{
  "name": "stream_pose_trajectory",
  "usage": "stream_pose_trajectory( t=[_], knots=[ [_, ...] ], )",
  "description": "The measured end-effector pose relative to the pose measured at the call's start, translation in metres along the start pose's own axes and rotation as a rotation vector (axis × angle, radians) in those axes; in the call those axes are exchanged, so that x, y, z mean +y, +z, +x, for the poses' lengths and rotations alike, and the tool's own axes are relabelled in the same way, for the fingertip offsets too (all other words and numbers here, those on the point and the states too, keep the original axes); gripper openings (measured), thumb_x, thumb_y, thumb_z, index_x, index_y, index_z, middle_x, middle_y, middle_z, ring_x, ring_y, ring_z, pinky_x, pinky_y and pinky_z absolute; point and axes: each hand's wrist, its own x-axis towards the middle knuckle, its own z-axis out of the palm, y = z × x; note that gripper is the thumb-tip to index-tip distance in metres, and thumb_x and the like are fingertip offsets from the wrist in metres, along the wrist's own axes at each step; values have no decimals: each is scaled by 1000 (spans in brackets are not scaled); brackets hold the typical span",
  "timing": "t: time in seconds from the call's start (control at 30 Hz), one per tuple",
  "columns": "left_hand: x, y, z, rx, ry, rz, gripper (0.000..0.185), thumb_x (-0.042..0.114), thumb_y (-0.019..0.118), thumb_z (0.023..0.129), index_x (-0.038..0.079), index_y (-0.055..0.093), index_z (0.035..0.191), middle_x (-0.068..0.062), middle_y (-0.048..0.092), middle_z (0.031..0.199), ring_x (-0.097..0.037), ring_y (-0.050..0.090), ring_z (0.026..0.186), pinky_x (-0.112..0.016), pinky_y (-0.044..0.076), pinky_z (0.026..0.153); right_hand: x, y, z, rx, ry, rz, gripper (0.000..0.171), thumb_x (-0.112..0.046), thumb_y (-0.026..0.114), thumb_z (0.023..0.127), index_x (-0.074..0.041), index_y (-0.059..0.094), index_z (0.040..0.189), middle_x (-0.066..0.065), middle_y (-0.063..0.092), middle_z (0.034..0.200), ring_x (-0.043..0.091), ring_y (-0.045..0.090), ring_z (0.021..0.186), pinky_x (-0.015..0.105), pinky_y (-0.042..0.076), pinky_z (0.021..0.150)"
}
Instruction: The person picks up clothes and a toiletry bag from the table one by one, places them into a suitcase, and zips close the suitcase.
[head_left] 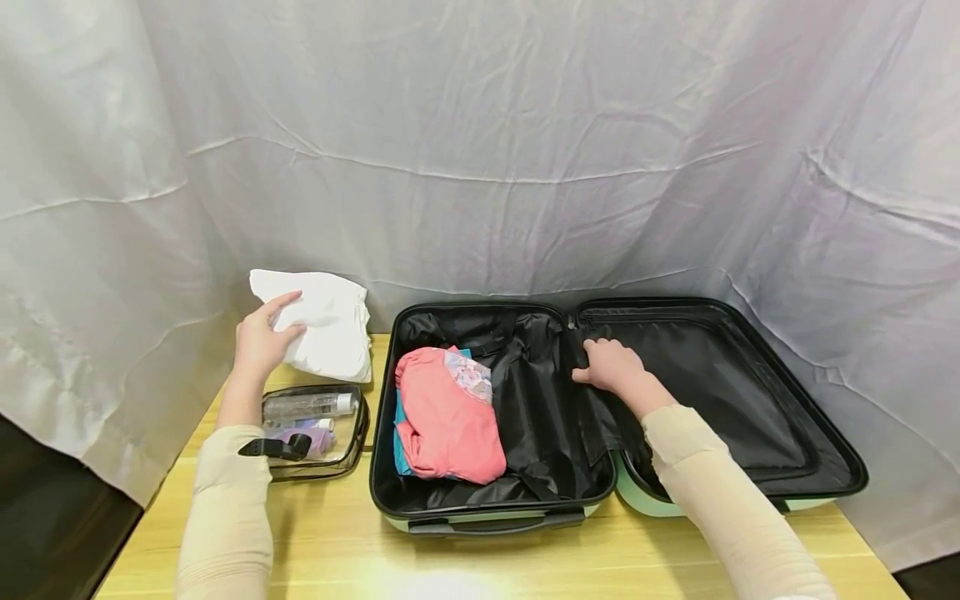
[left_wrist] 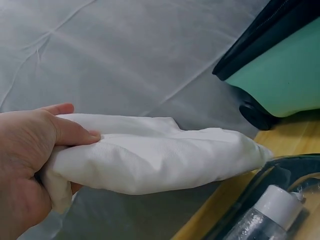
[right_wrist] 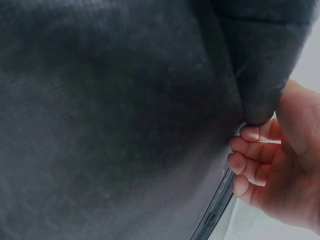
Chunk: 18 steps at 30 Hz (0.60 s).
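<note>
On the left of the head view, my left hand (head_left: 258,342) grips a folded white garment (head_left: 326,325) by its left edge. The left wrist view shows the thumb on top of the white cloth (left_wrist: 145,155) and fingers beneath. A green suitcase (head_left: 491,510) with black lining lies spread open. Its left half holds a folded coral garment (head_left: 450,421) with a patterned patch, over a blue one (head_left: 402,433). At the middle, between the halves, my right hand (head_left: 615,367) has curled fingers pinching the black lining (right_wrist: 260,80). The thumb is mostly hidden behind that fabric.
Below the white garment stands a clear toiletry pouch (head_left: 352,454) with black trim, holding a bottle (head_left: 307,406) and small items. The suitcase's right half (head_left: 750,392) lies flat beside the left. Grey-white curtain (head_left: 480,150) encloses the back of the wooden table (head_left: 330,550).
</note>
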Motion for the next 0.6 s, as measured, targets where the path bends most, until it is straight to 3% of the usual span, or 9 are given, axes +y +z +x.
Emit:
stream_pose_trajectory(
  t=[0.6],
  knots=[
    [31, -13, -5, 22, 65, -7, 55, 8, 73, 84, 22, 59, 136, -21, 54, 139, -45, 51, 127, -55, 41, 101, -1, -1, -1, 4, 1, 2, 68, -42, 61, 91, 3, 46, 140, 29, 51, 137, 47, 51, 122, 60, 45, 96]
  ],
)
